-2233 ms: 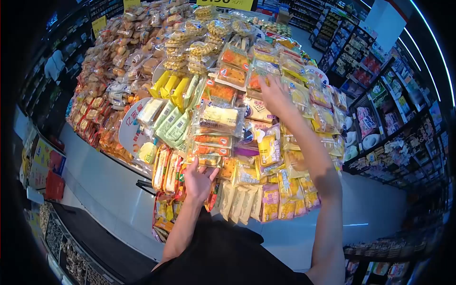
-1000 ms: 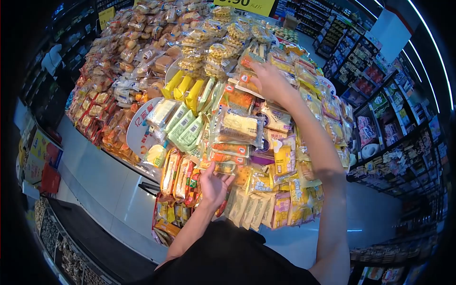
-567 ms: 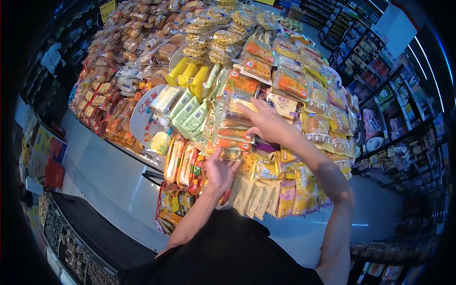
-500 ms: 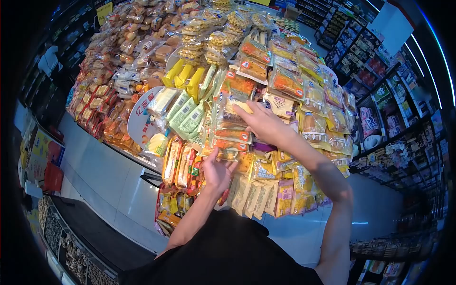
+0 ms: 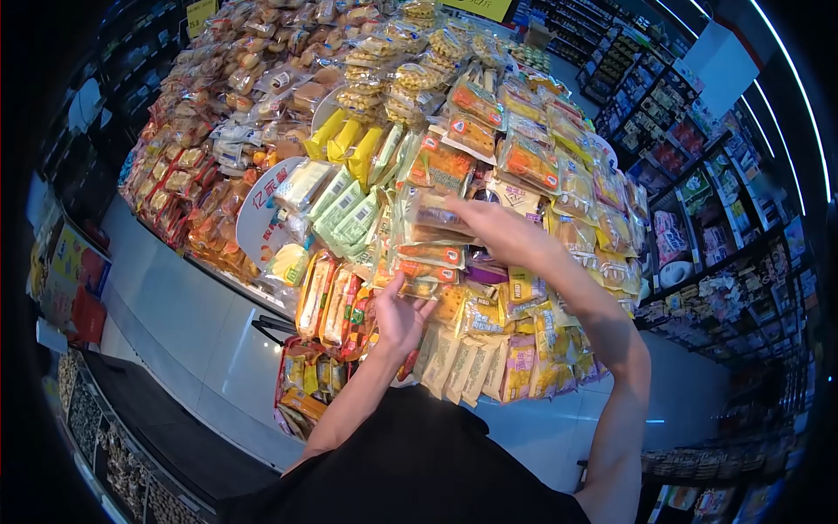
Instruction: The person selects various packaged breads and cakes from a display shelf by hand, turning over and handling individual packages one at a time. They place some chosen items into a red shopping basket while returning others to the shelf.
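Note:
In the head view, my right hand [image 5: 493, 225] reaches across from the right and grips the right end of a clear-wrapped packaged cake [image 5: 434, 212]. Its fingertips are partly hidden behind the wrapper. This packet lies on top of a stack of orange-labelled cake packets [image 5: 428, 254]. At the front of that stack is my left hand [image 5: 402, 320], palm up, fingers apart and thumb raised against the lowest packets. Beside it lie sandwich-like bread packs [image 5: 321, 293] on the left and yellow-wrapped packets [image 5: 481, 314] on the right.
The display is heaped with green packs [image 5: 345, 214], yellow packs [image 5: 362, 153], bagged waffles [image 5: 410, 79] and bagged buns [image 5: 253, 79]. A white round sign [image 5: 266, 210] stands among them. Store shelves [image 5: 733, 218] line the right; dark-topped bins [image 5: 166, 428] stand lower left.
My right hand has shifted slightly right and down, its fingers drawing from spread over the packet to its right end. My left hand stays nearly in place. The view has shifted a little.

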`<state>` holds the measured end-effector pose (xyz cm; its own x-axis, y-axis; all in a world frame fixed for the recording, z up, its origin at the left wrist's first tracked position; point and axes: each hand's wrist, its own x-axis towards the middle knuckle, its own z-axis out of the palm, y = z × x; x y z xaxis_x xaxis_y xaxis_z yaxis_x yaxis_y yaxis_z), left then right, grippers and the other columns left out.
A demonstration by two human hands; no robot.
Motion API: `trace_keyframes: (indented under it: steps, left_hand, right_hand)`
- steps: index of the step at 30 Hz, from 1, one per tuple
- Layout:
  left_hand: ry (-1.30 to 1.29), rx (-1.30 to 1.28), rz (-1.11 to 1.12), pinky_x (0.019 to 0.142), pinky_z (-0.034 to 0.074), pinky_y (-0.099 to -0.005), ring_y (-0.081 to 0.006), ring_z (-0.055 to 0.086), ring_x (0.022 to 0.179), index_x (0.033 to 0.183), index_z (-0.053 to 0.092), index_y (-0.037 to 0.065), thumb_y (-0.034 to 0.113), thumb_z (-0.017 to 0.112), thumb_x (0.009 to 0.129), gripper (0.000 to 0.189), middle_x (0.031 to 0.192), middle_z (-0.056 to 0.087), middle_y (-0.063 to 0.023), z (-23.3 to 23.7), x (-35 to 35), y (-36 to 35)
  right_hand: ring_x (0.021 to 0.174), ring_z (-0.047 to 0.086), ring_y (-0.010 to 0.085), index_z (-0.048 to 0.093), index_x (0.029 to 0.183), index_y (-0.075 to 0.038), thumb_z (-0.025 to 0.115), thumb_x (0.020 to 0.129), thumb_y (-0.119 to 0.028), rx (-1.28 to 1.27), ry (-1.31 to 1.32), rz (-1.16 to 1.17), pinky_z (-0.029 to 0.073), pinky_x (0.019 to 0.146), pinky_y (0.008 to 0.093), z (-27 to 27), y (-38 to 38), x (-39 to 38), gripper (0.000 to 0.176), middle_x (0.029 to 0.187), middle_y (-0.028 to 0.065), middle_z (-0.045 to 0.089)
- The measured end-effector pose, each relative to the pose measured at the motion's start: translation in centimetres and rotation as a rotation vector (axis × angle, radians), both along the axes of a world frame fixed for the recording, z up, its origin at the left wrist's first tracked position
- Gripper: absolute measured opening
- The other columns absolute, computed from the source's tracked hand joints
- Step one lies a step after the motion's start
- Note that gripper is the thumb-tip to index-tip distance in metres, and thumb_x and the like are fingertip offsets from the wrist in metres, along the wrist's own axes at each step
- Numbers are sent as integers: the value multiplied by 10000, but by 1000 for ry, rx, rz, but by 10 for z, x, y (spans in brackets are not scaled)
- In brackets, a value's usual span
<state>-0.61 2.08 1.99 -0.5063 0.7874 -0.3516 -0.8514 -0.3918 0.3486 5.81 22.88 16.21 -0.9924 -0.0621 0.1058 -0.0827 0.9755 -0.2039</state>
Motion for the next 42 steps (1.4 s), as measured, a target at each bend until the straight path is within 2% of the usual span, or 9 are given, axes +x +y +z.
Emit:
trace_keyframes:
  steps: [3, 6, 11, 20, 30, 33, 38, 41, 42]
  left_hand:
    - [1, -4, 6, 982, 472, -439, -291, 559, 1161, 1323, 439, 92, 376, 558, 971, 468, 1319, 515, -137, -2, 0, 0]
    - [0, 5, 3, 1001, 440, -434, -271, 543, 1167, 1320, 443, 95, 371, 583, 955, 479, 1305, 518, -111, -1, 1, 0]
    - [-18, -29, 28, 982, 474, -441, -294, 562, 1148, 1348, 395, 91, 345, 567, 971, 487, 1303, 512, -152, -4, 0, 2]
    - [-16, -86, 27, 945, 489, -416, -260, 563, 1113, 1336, 402, 78, 368, 570, 961, 503, 1293, 514, -123, 4, 2, 2]
    - [-7, -34, 55, 987, 474, -429, -252, 554, 1185, 1348, 450, 96, 349, 558, 975, 464, 1355, 530, -89, -13, 2, 9]
    - [-17, -20, 60, 969, 481, -422, -242, 562, 1158, 1308, 479, 114, 333, 569, 971, 412, 1318, 536, -71, -8, 3, 6]
    - [-76, 11, 41, 906, 480, -401, -229, 573, 1124, 1353, 369, 186, 254, 606, 957, 466, 1281, 549, -56, -12, -1, 5]
    - [-39, -22, 45, 911, 490, -388, -231, 578, 1114, 1264, 488, 128, 322, 575, 966, 366, 1279, 535, -55, -19, 1, 7]
    - [-40, -17, 45, 911, 490, -388, -231, 578, 1114, 1264, 488, 128, 322, 575, 966, 366, 1279, 535, -55, -19, 1, 6]
  right_hand:
    - [1026, 664, 361, 470, 1341, -79, 627, 870, -8, -87, -107, -217, 529, 904, 429, 44, 4, 11, 501, 1156, 222, 648]
    - [1009, 650, 246, 515, 1297, -12, 682, 905, -116, -376, 101, -295, 513, 863, 370, 51, 16, 22, 439, 1147, 130, 656]
    - [1001, 589, 73, 528, 1307, 16, 644, 970, -182, -1091, 84, -247, 500, 818, 251, 41, 9, 28, 407, 1142, 30, 627]
    - [1016, 648, 122, 511, 1340, 35, 652, 950, -130, -1473, 78, -334, 536, 886, 264, 29, -7, 24, 446, 1180, 93, 655]
    - [1028, 643, 140, 561, 1236, -16, 743, 870, -134, -875, 150, -221, 499, 888, 291, 52, -58, -7, 426, 1083, 66, 670]
    - [939, 673, 305, 572, 1246, -95, 666, 797, -25, -174, 454, -173, 553, 773, 368, 62, -68, -46, 464, 1061, 156, 675]
    - [894, 661, 274, 572, 1311, -142, 607, 836, -67, 496, 754, -45, 535, 685, 355, 27, -55, -151, 483, 1039, 131, 648]
    - [939, 661, 320, 543, 1373, -153, 556, 899, -137, 774, 406, -247, 527, 731, 403, -21, -52, -201, 474, 1087, 173, 658]
    - [1074, 619, 392, 494, 1441, -162, 514, 948, -175, 824, 198, -386, 491, 864, 523, -37, -56, -213, 493, 1227, 264, 609]
